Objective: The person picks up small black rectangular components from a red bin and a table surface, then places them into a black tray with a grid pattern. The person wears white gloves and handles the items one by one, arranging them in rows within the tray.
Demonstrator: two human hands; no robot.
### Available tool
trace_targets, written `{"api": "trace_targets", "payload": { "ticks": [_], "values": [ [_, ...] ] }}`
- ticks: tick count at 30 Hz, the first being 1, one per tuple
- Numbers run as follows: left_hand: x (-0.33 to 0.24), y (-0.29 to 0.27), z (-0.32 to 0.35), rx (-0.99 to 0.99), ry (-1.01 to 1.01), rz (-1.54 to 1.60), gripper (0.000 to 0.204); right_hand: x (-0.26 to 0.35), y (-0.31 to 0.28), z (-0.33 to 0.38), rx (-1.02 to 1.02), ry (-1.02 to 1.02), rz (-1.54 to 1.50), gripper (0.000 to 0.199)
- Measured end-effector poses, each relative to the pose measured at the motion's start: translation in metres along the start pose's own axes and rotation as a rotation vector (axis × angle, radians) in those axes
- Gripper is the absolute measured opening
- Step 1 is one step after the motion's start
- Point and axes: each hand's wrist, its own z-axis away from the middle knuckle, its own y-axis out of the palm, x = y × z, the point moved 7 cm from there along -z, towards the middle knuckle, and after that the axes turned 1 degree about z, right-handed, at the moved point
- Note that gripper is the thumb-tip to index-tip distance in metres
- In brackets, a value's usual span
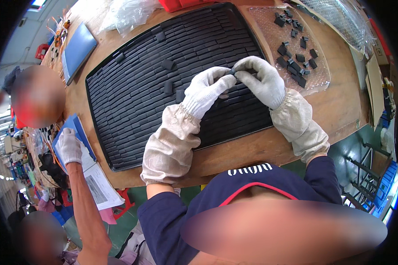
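Note:
My left hand (209,89) and my right hand (263,82), both in white knit gloves, meet over the right part of a wide black tray (89,88). Their fingertips pinch a small dark piece (232,71) between them; most of it is hidden by the gloves. Tight rows of small black blocks (137,106) fill the tray. A few loose black pieces (167,64) lie on top of the rows. Right of the tray, several black pieces with grey metallic stubs (292,66) are scattered on a sheet of bubble wrap (320,81).
A co-worker's gloved hand (69,148) rests by a blue folder and printed sheets (102,187) at the left. Another blue folder (78,51) lies beyond. Clear plastic (130,15) and a red container (185,4) sit at the back; cardboard (375,90) stands at the right edge.

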Motion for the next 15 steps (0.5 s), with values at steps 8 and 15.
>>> {"api": "trace_targets", "payload": {
  "ticks": [8, 15],
  "values": [
    [-0.013, 0.005, 0.005, -0.027, -0.005, -0.093, 0.038, 0.054, -0.005, -0.002, -0.012, -0.524, 0.462, 0.032],
    [-0.02, -0.001, 0.005, -0.014, 0.074, -0.021, 0.045, 0.054, -0.013, -0.034, 0.013, -0.586, 0.435, 0.027]
  ]
}}
